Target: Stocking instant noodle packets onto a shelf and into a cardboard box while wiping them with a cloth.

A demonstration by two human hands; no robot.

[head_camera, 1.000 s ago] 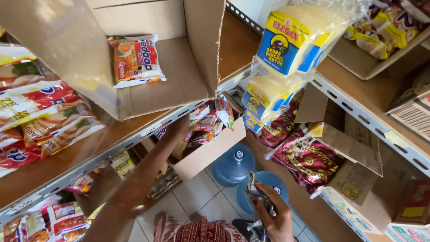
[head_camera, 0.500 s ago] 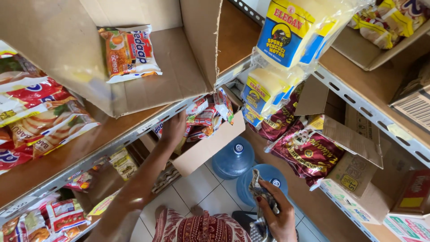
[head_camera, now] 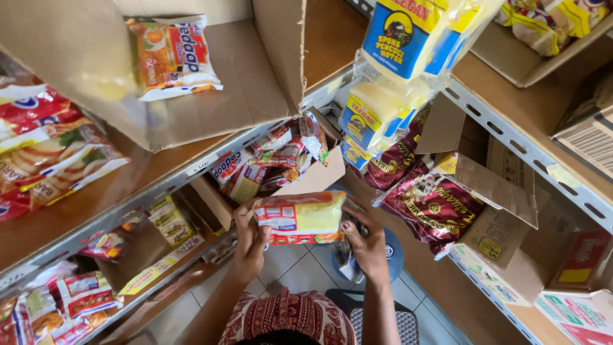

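Both my hands hold one red and yellow noodle packet flat in front of me, below the shelves. My left hand grips its left end and my right hand grips its right end. A small dark wrapped item is also pinched under my right hand. Just above the packet sits an open cardboard box on the lower shelf, filled with several similar noodle packets.
A large open carton on the upper shelf holds one orange noodle packet. Hanging sponge packs and dark red snack bags fill the right. More packets lie at left. Blue water jugs stand on the tiled floor.
My left hand has come back out of the lower box with a noodle packet. My right hand rose to meet it, and both now hold the packet.
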